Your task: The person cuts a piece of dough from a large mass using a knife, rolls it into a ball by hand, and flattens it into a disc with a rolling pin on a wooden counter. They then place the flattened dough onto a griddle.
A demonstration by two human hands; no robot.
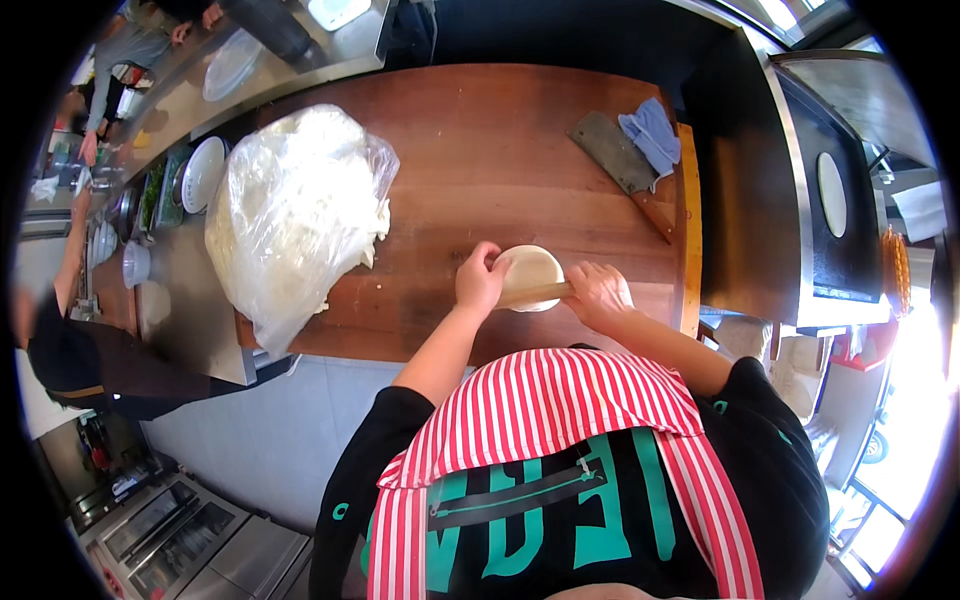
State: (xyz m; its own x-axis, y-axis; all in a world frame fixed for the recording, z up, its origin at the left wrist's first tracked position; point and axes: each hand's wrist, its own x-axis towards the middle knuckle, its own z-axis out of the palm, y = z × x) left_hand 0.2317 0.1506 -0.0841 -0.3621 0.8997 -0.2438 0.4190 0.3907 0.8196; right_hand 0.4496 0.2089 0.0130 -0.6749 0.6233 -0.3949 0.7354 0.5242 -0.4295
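A flat round of pale dough [531,264] lies on the wooden work table [465,165] close in front of me. Across its near part rests a wooden rolling pin [534,295], slightly blurred. My right hand [600,294] is closed on the pin's right end. My left hand [481,277] touches the dough's left edge with thumb and fingers; the pin's left end is hidden behind this hand and wrist. To the left, a large mass of dough [379,225] sits partly under a clear plastic bag [292,202].
A cleaver [615,154] with a wooden handle and a blue cloth [651,135] lie at the table's far right. Beyond stands a black griddle [859,247] with a round flatbread [831,195]. White bowls [204,176] line the left counter, where a co-worker [112,367] stands.
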